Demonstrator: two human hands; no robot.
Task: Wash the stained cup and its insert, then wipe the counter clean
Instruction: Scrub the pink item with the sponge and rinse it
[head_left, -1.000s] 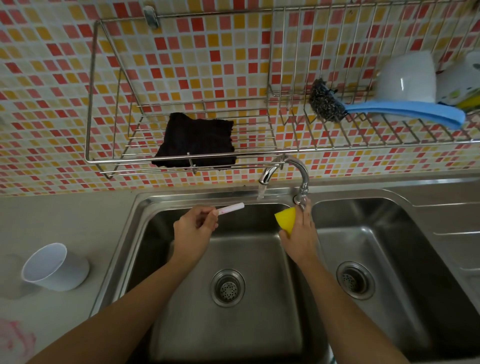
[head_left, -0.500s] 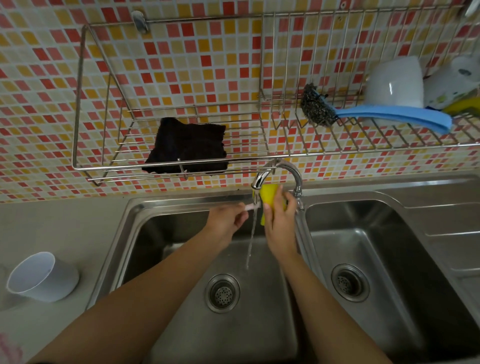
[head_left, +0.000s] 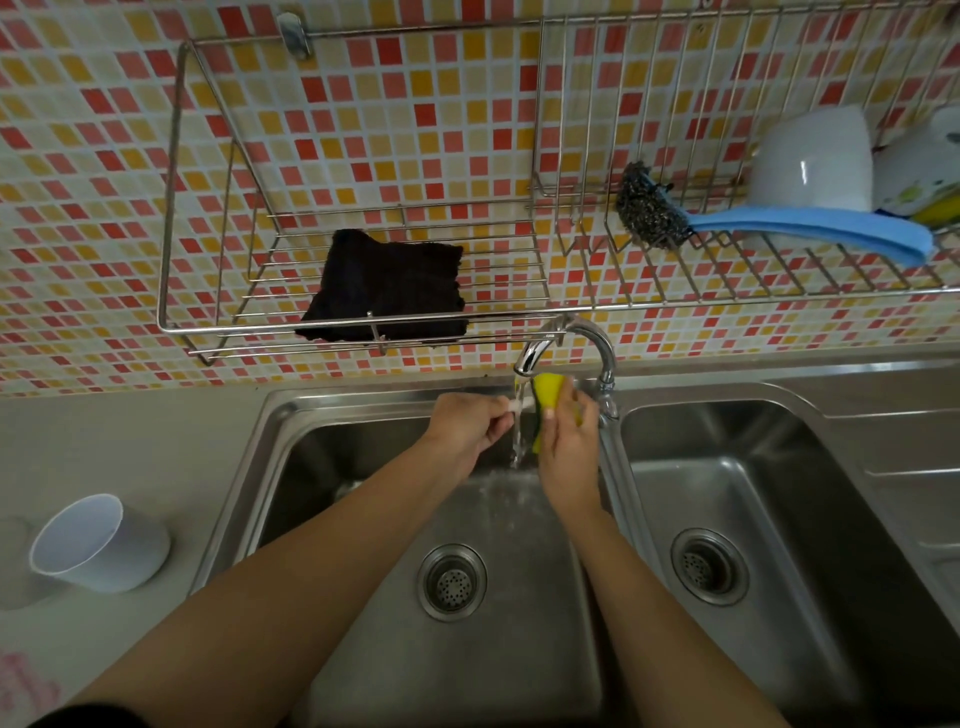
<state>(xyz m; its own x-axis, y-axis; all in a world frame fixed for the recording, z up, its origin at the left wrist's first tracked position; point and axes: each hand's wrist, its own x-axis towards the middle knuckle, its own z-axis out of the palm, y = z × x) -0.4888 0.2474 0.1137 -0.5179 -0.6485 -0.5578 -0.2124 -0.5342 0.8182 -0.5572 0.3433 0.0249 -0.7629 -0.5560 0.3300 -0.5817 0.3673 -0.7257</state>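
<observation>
Watch it: the thin white insert (head_left: 521, 404) is wet and slick. I'm only pinching its left end in my left hand's (head_left: 467, 423) curled fingers (head_left: 496, 415), so a hard swipe could flick it loose toward the drain (head_left: 452, 582) of the sink (head_left: 322, 467) below. My right hand (head_left: 566, 449) is curled round the yellow sponge (head_left: 549, 396), held at the insert's right tip under the tap (head_left: 569, 338), though I can't tell if they're touching. The cup (head_left: 98, 543) waits on the table (head_left: 156, 441), well off to the left and still to be washed.
</observation>
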